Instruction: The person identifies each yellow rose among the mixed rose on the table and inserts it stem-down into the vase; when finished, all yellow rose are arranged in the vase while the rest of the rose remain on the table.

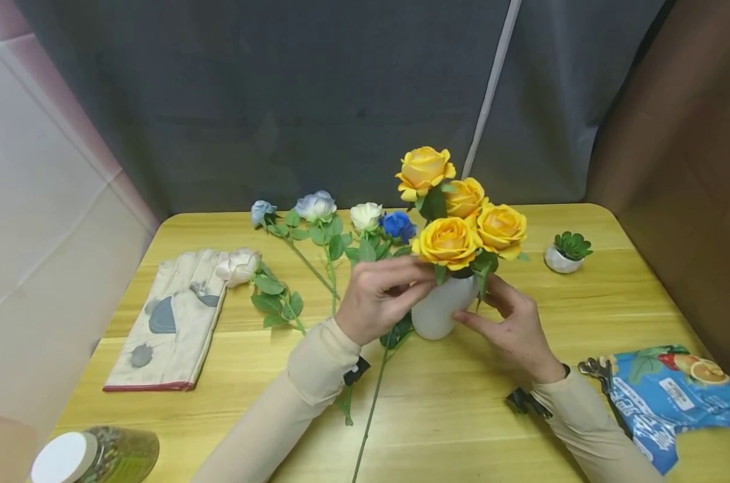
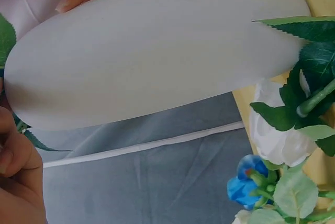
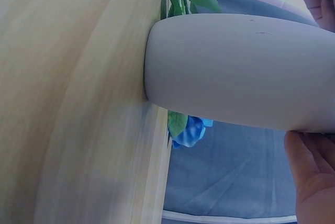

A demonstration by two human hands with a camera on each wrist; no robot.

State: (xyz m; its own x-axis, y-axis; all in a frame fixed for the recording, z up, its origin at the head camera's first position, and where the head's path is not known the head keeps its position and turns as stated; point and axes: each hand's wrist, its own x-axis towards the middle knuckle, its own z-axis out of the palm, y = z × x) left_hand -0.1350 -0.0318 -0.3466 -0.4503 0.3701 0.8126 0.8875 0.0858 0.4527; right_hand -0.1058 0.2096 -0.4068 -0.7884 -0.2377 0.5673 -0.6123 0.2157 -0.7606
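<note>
Several yellow roses with green leaves stand in a white vase, bunched above its mouth. My left hand reaches in from the left, its thumb and fingers pinching just under the front rose, at the vase's rim. The leaves and petals partly hide those fingertips. On the other side, my right hand holds the vase, thumb against its wall and fingers curled behind a leaf. From the right wrist, the vase's base is seen at the wooden table.
Left of the vase lie loose stems with a blue rose, white rose and pale ones. A folded cloth, a white-lidded jar, a small potted succulent and a clipped blue bag stand around.
</note>
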